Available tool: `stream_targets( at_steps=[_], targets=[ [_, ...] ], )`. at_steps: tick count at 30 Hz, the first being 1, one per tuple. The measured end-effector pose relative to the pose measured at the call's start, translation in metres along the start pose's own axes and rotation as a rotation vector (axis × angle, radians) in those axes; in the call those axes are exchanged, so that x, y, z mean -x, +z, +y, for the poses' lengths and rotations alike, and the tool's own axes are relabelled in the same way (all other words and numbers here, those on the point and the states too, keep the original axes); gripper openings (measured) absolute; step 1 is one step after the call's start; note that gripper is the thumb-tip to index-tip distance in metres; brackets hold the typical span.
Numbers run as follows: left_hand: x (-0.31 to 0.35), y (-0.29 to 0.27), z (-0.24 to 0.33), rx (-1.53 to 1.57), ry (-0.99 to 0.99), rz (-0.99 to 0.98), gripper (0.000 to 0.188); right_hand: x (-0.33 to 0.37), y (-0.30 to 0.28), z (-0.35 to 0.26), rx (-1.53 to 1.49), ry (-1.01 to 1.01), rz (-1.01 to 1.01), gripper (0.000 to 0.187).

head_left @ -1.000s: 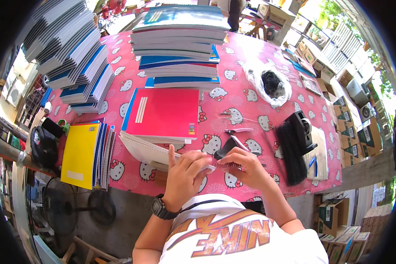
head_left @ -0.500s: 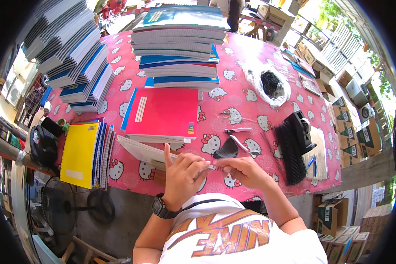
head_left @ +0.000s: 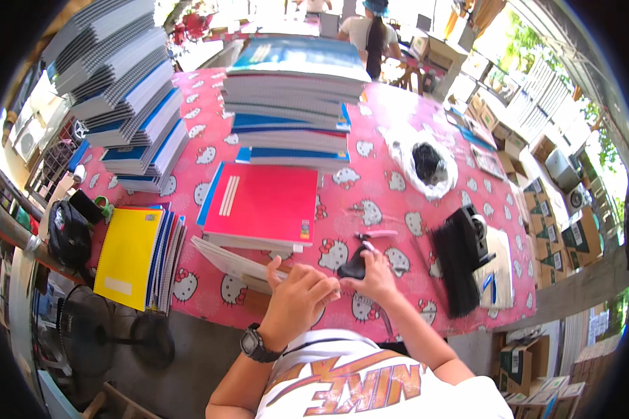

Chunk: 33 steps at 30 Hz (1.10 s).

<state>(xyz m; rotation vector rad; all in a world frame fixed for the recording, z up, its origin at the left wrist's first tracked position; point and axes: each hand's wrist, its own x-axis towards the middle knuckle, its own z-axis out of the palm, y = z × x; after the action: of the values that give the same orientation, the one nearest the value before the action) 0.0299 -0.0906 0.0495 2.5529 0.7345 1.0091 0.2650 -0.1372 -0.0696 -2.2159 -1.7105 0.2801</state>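
Observation:
My left hand (head_left: pixel 297 297), with a watch on its wrist, is closed at the near end of a white notebook (head_left: pixel 230 264). The notebook stands almost edge-on, and a bit of spiral coil (head_left: pixel 345 292) shows beside the fingertips. Just right of it, my right hand (head_left: pixel 377 278) has its thumb and fingers apart. Its fingertips reach the pink-handled pliers (head_left: pixel 379 234) and a dark flat piece (head_left: pixel 353 267), partly covering both; whether they touch is unclear. A red-covered notebook (head_left: pixel 265 202) tops the low pile beyond my left hand.
Tall notebook stacks (head_left: pixel 297 87) stand at the back and left (head_left: pixel 129 105). Yellow-covered notebooks (head_left: pixel 124 258) lie left. A bundle of black coils (head_left: pixel 454 272) rests right, below a plastic bag (head_left: pixel 423 164). Cardboard boxes (head_left: pixel 548 230) line the right side; another person (head_left: pixel 370 35) is beyond the table.
My right hand has left the coil and opened toward the pliers and dark piece. My left hand stays at the notebook. The view has tilted up, bringing the other person further into sight.

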Motion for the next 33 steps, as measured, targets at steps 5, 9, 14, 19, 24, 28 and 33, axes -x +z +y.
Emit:
stream_targets(
  at_steps=[5, 9, 14, 19, 24, 28, 33],
  targets=[
    [-0.001, -0.008, 0.001, 0.100, -0.015, -0.027, 0.016, -0.006, -0.004, -0.017, 0.080, -0.031, -0.018, 0.075],
    [0.005, -0.006, -0.010, 0.022, 0.013, -0.154, 0.024, -0.021, -0.017, -0.013, 0.079, -0.026, -0.221, 0.081],
    [-0.004, -0.009, 0.003, 0.043, -0.015, -0.019, 0.013, -0.027, -0.010, -0.010, 0.045, -0.104, -0.196, 0.077],
    [0.003, -0.008, -0.006, -0.058, 0.018, -0.154, 0.024, -0.042, -0.029, -0.012, -0.464, -0.058, -0.638, 0.071],
    [0.006, -0.011, -0.009, 0.060, 0.004, -0.093, 0.013, 0.002, -0.025, -0.034, -1.430, -0.192, -0.819, 0.072],
    [0.005, -0.009, -0.011, 0.053, 0.055, -0.144, 0.016, 0.011, -0.021, -0.027, -1.377, -0.080, -0.838, 0.071],
    [0.003, -0.017, -0.007, 0.089, 0.034, -0.200, 0.014, 0.011, -0.018, -0.027, -1.387, -0.206, -0.727, 0.069]
  ],
)
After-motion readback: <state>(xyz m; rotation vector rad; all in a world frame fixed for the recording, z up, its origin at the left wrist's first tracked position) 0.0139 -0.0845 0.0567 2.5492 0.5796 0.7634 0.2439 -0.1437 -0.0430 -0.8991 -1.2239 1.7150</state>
